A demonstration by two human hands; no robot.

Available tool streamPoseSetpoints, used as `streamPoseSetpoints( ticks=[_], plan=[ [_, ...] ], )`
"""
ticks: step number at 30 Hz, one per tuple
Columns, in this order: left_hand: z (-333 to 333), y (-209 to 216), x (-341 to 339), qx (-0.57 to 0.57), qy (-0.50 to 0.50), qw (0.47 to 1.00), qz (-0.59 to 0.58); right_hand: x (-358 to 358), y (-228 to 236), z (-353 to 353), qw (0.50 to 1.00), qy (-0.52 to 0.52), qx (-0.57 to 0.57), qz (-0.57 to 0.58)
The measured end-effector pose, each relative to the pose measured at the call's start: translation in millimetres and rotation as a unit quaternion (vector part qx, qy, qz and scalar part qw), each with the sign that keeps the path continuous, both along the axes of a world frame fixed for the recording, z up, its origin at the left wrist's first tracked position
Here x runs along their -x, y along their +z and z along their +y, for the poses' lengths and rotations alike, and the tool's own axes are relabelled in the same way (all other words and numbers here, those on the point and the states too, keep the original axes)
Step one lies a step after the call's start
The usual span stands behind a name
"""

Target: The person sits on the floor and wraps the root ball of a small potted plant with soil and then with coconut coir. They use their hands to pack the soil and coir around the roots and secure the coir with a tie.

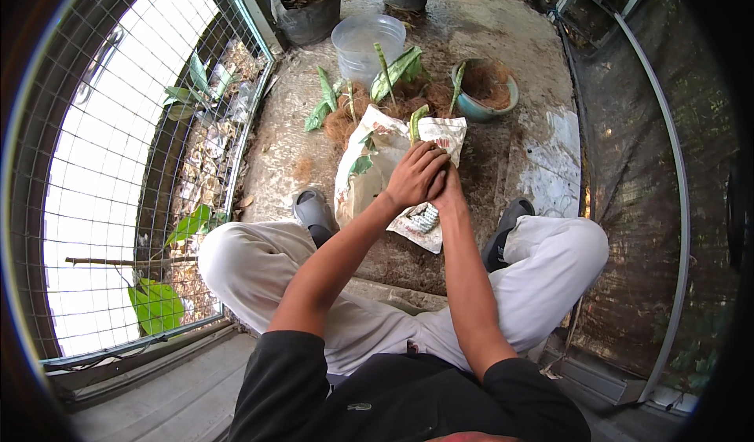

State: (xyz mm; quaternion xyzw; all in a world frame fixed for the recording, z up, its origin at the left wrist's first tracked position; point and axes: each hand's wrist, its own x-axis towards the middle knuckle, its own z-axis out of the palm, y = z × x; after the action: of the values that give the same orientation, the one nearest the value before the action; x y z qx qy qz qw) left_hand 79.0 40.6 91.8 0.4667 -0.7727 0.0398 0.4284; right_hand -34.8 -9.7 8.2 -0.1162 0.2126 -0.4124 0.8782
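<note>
Leaf (418, 123) rises at far side of left hand (416, 173), which overlaps right hand (449, 191) above white sack (371, 190). Hands together; whether clamped on leaf, cannot tell. Risk: uneven squeezing could crease or snap leaf; a tug could shift white sack.

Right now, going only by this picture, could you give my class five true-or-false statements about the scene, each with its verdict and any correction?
1. The left hand and right hand are together over the white bag. True.
2. Brown fibre lies inside the teal pot. True.
3. The teal pot stands left of the clear tub. False: it stands to the tub's right.
4. The person's feet are bare. False: they wear grey footwear.
5. Wire mesh stands along the picture's left side. True.
</note>
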Motion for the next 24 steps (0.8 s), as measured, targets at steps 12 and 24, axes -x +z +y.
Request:
streamPoseSetpoints(
  ticks=[12,24],
  plan=[
    [-21,-3,1,0.048,-0.018,0.999,0.014,0,20,-15,1.000,-0.006,-0.001,-0.031],
    [-11,4,2,-0.022,-0.032,0.998,0.044,-5,54,-2,1.000,-0.004,0.015,0.005]
  ],
)
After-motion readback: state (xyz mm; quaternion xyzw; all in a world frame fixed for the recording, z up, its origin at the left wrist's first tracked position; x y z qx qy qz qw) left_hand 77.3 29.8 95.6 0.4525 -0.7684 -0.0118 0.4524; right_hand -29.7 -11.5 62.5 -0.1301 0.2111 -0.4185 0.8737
